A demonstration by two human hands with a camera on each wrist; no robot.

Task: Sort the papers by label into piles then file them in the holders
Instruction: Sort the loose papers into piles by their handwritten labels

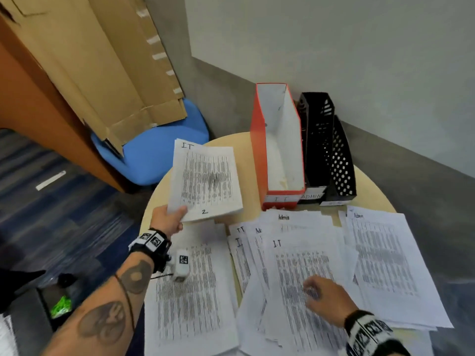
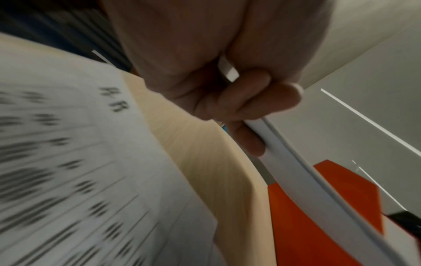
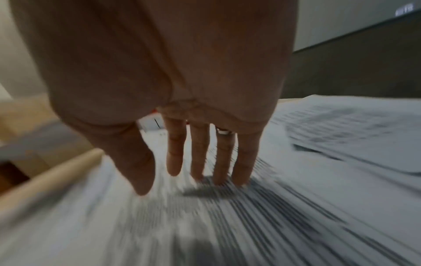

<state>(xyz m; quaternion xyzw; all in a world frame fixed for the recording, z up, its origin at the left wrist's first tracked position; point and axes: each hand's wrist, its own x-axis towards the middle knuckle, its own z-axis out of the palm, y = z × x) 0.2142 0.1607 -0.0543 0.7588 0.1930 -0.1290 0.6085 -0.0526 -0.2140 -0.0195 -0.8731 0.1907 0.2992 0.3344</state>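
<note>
My left hand (image 1: 171,217) grips the near corner of a stack of papers (image 1: 205,179) headed "IT", lifted above the round table's left part. In the left wrist view my curled fingers (image 2: 248,100) pinch the stack's white edge (image 2: 296,181). My right hand (image 1: 322,295) hovers with straight fingers (image 3: 198,158) touching a sheet headed "IT" (image 1: 298,276) on the loose spread of papers. An orange holder (image 1: 279,147) labelled IT stands at the back, with two black holders (image 1: 323,147) to its right, one labelled ADMIN. A pile headed "Admin" (image 1: 385,260) lies at the right.
A pile headed "HR" (image 2: 68,162) lies at the table's near left. The round wooden table (image 1: 239,150) stands in a corner by a grey wall. A blue chair (image 1: 159,150) with cardboard (image 1: 102,68) leaning on it stands to the left.
</note>
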